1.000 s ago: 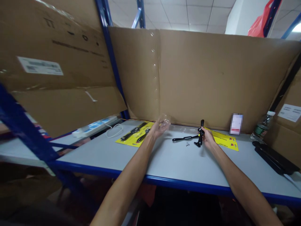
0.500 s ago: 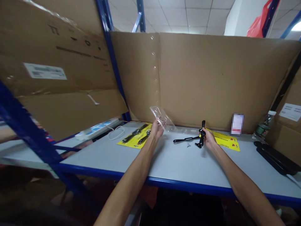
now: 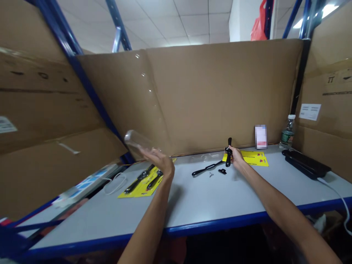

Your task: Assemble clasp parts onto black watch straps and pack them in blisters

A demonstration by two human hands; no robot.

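My left hand (image 3: 159, 161) is raised above the grey table (image 3: 209, 198), fingers closed on a clear plastic blister shell (image 3: 135, 141) that sticks out up and to the left. My right hand (image 3: 235, 158) grips an upright black tool handle (image 3: 228, 152) near the back of the table. A long black tool (image 3: 206, 169), a small metal piece (image 3: 211, 174) and a small black part (image 3: 222, 171) lie just left of that hand. A yellow card with two black tools (image 3: 143, 180) lies below my left hand. Another yellow card (image 3: 251, 158) lies behind my right hand.
Cardboard sheets wall the back and both sides. A water bottle (image 3: 287, 131) and a black device with a white cable (image 3: 305, 165) stand at the right. A white power strip (image 3: 88, 181) and a coiled white cord (image 3: 114, 182) lie left. Blue rack posts frame the shelf.
My left hand swung left and up with the clear shell. The view turned left and upward. My right hand keeps its hold on the black handle; a small black part now shows beside it.
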